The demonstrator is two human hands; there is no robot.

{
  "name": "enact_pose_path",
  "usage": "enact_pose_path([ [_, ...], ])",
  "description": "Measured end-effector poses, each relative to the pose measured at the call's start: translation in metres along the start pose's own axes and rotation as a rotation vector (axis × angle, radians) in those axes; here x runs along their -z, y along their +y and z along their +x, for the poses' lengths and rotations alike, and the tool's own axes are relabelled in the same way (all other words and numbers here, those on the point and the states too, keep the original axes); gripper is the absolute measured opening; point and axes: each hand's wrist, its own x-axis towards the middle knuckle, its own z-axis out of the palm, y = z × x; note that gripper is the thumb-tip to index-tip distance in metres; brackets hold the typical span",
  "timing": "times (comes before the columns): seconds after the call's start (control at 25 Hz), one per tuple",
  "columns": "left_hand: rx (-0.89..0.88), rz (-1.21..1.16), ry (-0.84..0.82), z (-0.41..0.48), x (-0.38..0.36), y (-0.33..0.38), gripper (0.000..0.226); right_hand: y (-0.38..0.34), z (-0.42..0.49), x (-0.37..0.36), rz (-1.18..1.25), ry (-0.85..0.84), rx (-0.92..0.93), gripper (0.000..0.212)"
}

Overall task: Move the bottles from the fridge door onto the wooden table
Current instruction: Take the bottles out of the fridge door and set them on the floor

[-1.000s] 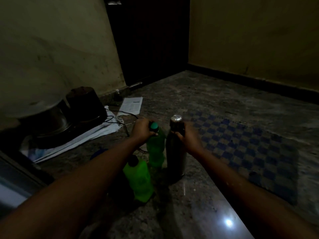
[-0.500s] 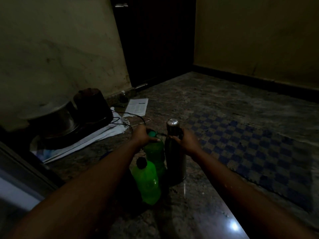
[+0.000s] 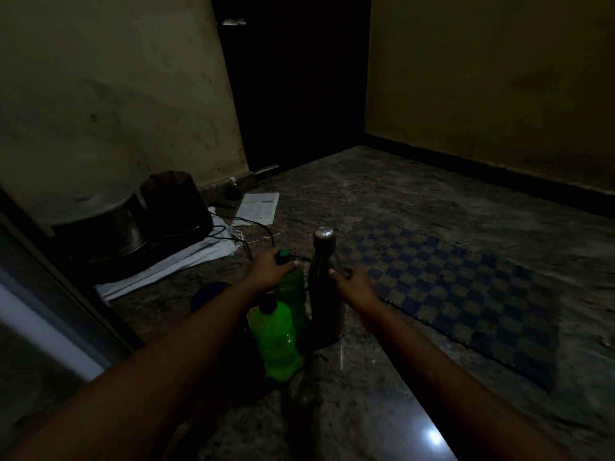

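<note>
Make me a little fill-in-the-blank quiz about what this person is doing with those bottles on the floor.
1. The left hand rests on the cap of a ____ plastic bottle.
2. The right hand is at the side of the tall ____ bottle.
3. A second green bottle, nearer the camera, has a ____ cap.
4. To the right of the bottles lies a ____-patterned mat.

Missing words: green; metal; black; checkered
</note>
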Motion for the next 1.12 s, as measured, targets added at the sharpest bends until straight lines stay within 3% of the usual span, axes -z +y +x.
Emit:
enact_pose_path([
  [0.28, 0.065, -0.565, 0.302, -0.164, 0.036, 0.021, 0.032, -0.060, -0.130, -0.027, 0.178, -0.289, -0.012, 0.034],
  [0.52, 0.096, -0.761, 0.596, -0.276, 0.133, -0.014, 0.032, -0.137, -0.216, -0.098, 0.173, -0.605, 0.128, 0.028],
  [0.76, 0.086, -0.646, 1.012, -0.378, 0.245, -0.050, 0.030, -0.219, -0.288, -0.208, 0.108, -0.867, 0.274, 0.036],
  [0.88, 0.069, -0.573, 1.149, -0.409, 0.287, -0.075, 0.032, -0.239, -0.316, -0.260, 0.119, -0.916, 0.341, 0.039],
  [1.04, 0.110, -0.455, 1.121, -0.419, 0.326, -0.103, 0.040, -0.247, -0.338, -0.314, 0.112, -0.804, 0.455, 0.058],
  [1.12, 0.154, -0.254, 1.057, -0.411, 0.342, -0.115, 0.049, -0.248, -0.338, -0.329, 0.085, -0.726, 0.530, 0.063],
])
